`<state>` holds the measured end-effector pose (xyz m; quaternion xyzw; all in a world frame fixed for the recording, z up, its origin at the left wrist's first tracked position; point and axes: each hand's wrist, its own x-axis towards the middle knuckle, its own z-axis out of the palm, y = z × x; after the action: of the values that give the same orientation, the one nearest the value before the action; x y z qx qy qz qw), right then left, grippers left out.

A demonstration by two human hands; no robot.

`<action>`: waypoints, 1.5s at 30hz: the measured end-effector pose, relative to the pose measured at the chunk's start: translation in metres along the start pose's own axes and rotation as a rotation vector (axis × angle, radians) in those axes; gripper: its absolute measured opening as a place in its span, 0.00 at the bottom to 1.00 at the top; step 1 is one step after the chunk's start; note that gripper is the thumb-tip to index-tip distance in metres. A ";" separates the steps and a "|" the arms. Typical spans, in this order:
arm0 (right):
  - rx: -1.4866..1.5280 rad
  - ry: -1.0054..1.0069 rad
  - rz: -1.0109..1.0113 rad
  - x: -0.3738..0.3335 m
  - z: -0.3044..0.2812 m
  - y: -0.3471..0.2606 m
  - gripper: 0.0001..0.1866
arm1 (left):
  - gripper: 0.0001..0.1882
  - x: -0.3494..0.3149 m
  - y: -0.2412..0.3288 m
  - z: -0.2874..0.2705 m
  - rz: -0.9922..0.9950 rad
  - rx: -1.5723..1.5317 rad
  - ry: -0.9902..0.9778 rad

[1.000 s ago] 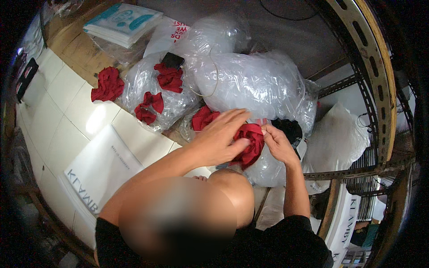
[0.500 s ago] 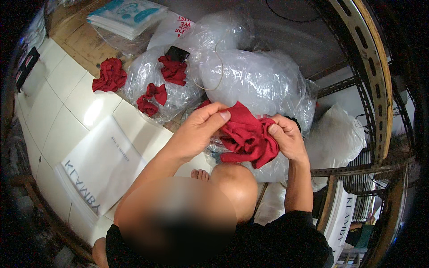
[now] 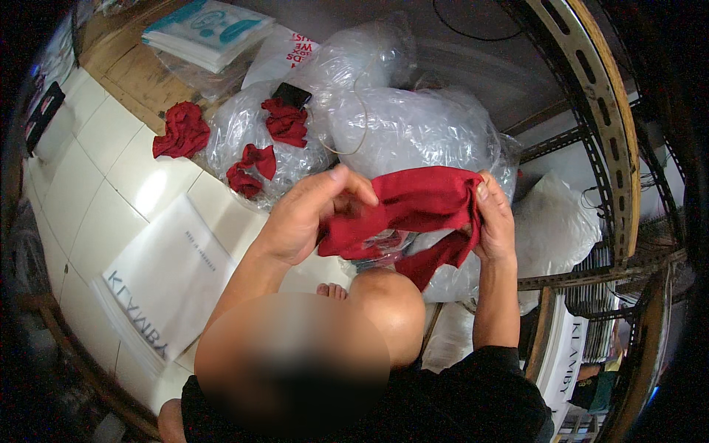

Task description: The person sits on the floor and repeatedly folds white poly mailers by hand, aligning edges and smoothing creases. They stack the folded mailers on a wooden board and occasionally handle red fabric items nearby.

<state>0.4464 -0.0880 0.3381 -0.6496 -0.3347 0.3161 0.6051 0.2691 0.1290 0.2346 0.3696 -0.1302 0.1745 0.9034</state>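
White bags (image 3: pixel 173 269) lie stacked on the tiled floor (image 3: pixel 107 203).

White packets (image 3: pixel 181 255), dark lettering (image 3: pixel 138 316); white plastic (image 3: pixel 267 63), red lettering (image 3: pixel 300 47)

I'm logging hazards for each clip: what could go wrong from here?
The red cloth might slip: the right hand pinches it near one edge, while the left hand is partly blurred, so its hold is unclear. The loose red pieces on the rounded plastic bag could slide off, perhaps onto the tiled floor.

Two hands (image 3: pixel 299 220) (image 3: pixel 499 225) (one held cloth (image 3: pixel 430 196))
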 end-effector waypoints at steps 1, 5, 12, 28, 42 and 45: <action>-0.004 -0.004 -0.029 -0.001 0.002 -0.001 0.12 | 0.16 0.001 0.002 0.003 -0.033 0.126 0.025; 0.031 -0.080 -0.073 -0.003 0.012 -0.010 0.12 | 0.21 0.008 0.003 0.023 0.038 0.711 0.098; 0.102 -0.109 -0.105 0.003 0.025 -0.022 0.24 | 0.26 0.009 0.018 0.037 -0.238 0.498 -0.161; 0.419 -0.266 -0.385 -0.073 0.110 -0.071 0.23 | 0.20 -0.039 0.079 0.137 0.443 -0.160 -0.228; 0.513 -1.089 -0.238 -0.036 0.094 -0.076 0.06 | 0.22 -0.022 0.044 0.224 1.046 -0.811 0.278; 0.533 -1.168 -0.238 -0.018 0.107 -0.070 0.07 | 0.21 -0.026 0.046 0.216 0.975 -0.797 0.242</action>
<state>0.3448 -0.0380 0.4005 -0.1572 -0.5883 0.6200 0.4948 0.2039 -0.0002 0.4032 -0.1184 -0.2352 0.5440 0.7967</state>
